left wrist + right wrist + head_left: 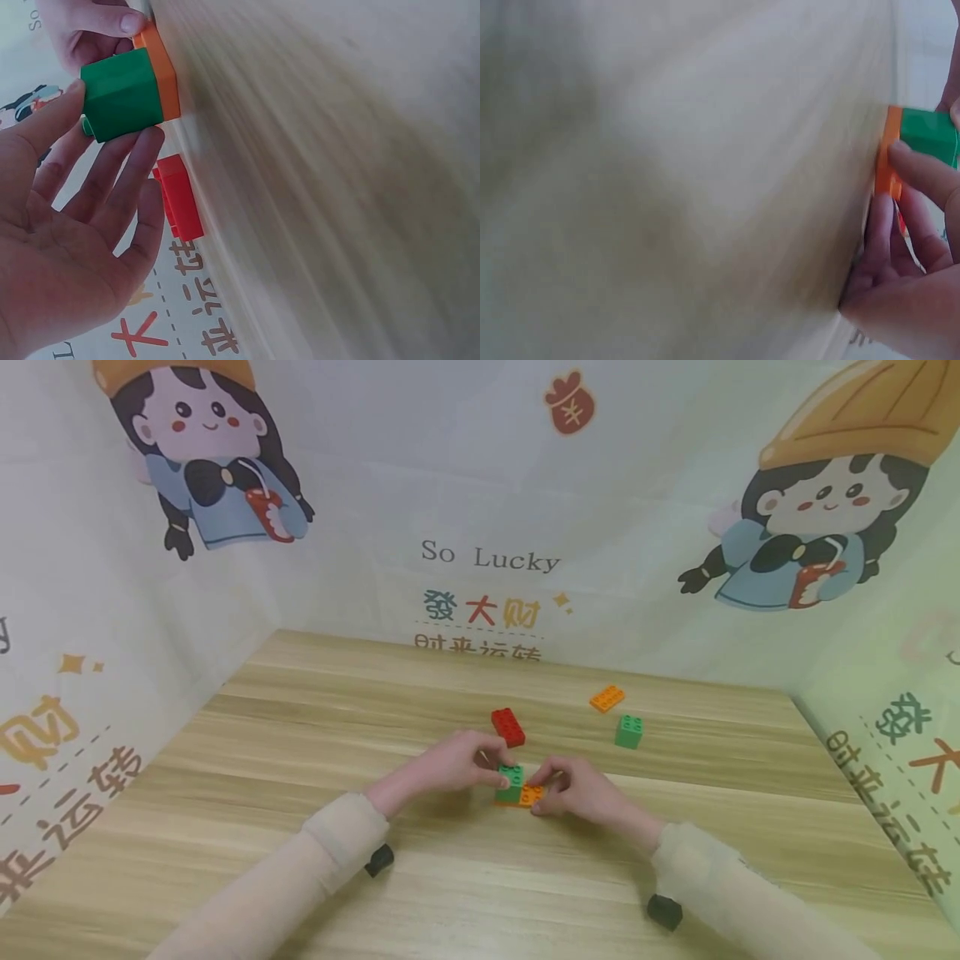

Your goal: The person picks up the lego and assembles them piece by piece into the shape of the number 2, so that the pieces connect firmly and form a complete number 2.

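Pinching a green block (510, 782) between thumb and fingers, the left hand (472, 760) has its grip on opposite sides of it. The green block sits on the left part of an orange block (533, 794), near the middle of the wooden table (300, 710), and the studs on the orange block's right part show bare. Whether the two blocks are pressed fully together, I cannot tell. The right hand (583, 791) grips the right end of the orange block, its thumb on the near side and its fingers around the end.

Just beyond the left hand's fingers lies a red block (507, 727), studs showing, close to the work but apart from the green block. Farther back and to the right, a second green block (628, 732) stands upright on the table, with a flat second orange block (607, 698) behind it; neither touches a hand.

Pale sleeves (255, 893) cover both forearms, and a small black piece (380, 860) shows beneath each cuff. White cloth (360, 585) rises around the table's back and sides, printed with cartoon figures holding red cups, a red pouch, and lettering that includes "So Lucky".
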Demonstrator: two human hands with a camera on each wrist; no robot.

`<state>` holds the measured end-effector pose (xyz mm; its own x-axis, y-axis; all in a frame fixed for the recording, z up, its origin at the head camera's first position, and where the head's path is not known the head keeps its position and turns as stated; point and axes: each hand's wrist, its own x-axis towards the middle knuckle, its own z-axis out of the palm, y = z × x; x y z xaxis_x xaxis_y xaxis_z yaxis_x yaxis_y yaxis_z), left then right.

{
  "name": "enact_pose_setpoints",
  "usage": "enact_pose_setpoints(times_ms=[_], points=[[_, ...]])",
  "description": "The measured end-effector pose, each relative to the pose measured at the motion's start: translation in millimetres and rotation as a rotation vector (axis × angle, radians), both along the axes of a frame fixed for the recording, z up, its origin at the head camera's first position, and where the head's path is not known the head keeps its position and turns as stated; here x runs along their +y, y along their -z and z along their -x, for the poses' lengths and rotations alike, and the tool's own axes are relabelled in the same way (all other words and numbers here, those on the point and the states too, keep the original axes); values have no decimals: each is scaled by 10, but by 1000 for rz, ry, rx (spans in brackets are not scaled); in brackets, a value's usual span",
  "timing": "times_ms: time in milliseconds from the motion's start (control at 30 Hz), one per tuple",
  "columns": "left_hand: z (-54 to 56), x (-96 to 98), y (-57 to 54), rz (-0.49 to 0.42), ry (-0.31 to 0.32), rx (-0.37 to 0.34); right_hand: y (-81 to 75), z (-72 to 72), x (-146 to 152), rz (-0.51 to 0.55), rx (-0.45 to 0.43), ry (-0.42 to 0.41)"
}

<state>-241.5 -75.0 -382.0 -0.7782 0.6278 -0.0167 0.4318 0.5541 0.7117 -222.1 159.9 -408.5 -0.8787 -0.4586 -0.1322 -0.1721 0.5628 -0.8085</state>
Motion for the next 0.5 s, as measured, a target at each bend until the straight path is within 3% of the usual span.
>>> enact_pose_setpoints(times_ms=[233,500], points=[[41,-24,19,-29,29,-26,-40,63,44,27,-36,-77],[65,-28,45,-40,32,-42,-17,58,61,12,-13,-77]])
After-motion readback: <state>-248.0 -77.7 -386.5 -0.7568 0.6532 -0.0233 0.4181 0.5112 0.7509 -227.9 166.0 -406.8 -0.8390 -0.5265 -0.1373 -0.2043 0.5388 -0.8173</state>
